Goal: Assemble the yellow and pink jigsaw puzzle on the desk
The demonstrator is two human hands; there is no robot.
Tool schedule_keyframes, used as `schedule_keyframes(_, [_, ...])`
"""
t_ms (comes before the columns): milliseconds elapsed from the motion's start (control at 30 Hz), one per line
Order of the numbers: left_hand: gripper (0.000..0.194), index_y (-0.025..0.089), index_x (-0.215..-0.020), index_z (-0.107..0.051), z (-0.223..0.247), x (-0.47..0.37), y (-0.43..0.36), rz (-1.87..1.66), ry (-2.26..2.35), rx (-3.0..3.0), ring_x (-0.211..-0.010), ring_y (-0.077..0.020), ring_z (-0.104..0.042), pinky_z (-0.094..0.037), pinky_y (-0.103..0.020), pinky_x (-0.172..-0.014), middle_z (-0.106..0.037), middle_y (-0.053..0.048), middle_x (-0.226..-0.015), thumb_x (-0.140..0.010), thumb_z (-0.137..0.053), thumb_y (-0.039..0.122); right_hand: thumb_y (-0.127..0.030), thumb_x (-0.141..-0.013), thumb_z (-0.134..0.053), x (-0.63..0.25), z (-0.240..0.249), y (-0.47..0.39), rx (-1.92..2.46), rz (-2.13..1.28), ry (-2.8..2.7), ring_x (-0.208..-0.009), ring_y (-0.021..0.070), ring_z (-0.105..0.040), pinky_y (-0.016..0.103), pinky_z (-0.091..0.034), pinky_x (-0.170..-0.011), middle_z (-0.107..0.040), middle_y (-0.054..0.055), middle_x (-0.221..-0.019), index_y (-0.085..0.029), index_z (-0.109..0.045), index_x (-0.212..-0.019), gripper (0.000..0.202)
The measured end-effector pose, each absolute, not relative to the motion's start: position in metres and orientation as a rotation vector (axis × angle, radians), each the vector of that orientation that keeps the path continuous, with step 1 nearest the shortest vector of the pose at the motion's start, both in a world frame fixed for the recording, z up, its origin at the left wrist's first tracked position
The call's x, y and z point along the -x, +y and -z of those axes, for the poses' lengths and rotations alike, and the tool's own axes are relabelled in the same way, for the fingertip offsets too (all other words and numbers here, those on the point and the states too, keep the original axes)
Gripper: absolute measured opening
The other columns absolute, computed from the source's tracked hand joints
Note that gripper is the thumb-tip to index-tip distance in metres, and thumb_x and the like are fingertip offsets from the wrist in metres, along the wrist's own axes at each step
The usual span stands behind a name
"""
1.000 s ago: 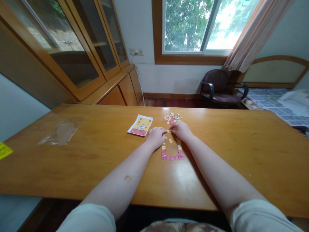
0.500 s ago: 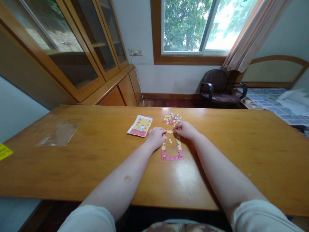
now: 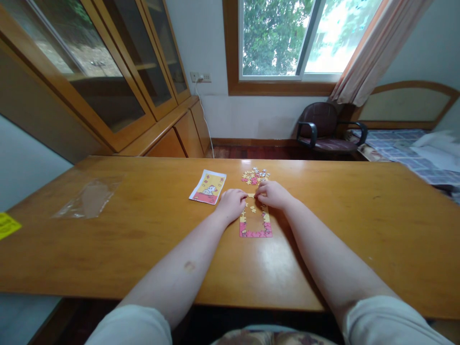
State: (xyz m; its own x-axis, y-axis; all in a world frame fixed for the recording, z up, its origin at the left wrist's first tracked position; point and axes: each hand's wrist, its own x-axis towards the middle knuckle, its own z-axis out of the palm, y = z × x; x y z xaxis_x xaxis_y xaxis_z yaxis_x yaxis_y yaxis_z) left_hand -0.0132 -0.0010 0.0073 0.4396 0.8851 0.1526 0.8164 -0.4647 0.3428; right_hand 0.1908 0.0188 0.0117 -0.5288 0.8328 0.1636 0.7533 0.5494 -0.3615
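A rectangular jigsaw border [image 3: 256, 234], pink along the near side and yellow farther up, lies flat on the table. My left hand [image 3: 232, 205] rests at its upper left corner, fingers curled together on the edge pieces. At the top edge my right hand [image 3: 273, 194] has its fingertips pinched on a yellow puzzle piece, mostly covered by them. One loose yellow piece [image 3: 253, 209] lies inside the frame. Just beyond my right hand is a heap of loose puzzle pieces [image 3: 254, 176], yellow, pink and white.
Left of the puzzle lies a picture card [image 3: 207, 187] with a white cartoon animal. A clear plastic bag [image 3: 91, 197] is farther left on the wooden table [image 3: 151, 239], near a yellow label [image 3: 7, 225]. Beyond stand a glass-door cabinet [image 3: 168, 117] and an office chair [image 3: 319, 124].
My right hand has shifted slightly left along the top edge of the border, closer to my left hand. My left hand stays in place.
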Motion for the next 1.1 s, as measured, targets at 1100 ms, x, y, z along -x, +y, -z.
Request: schedule_keyframes(1100, [0.03, 0.025, -0.107, -0.071, -0.007, 0.021, 0.006, -0.392, 1.622, -2.426, -0.101, -0.0212, -0.06, -0.045, -0.033, -0.092, -0.07, -0.004, -0.107, -0.087, -0.05, 0.022, -0.01, -0.082, -0.049, -0.208, -0.007, -0.012, 1.629, -0.16, -2.175, -0.092, 0.0203, -0.064, 0.03, -0.046, -0.087, -0.072, 0.008, -0.098, -0.019, -0.074, -0.089, 0.027])
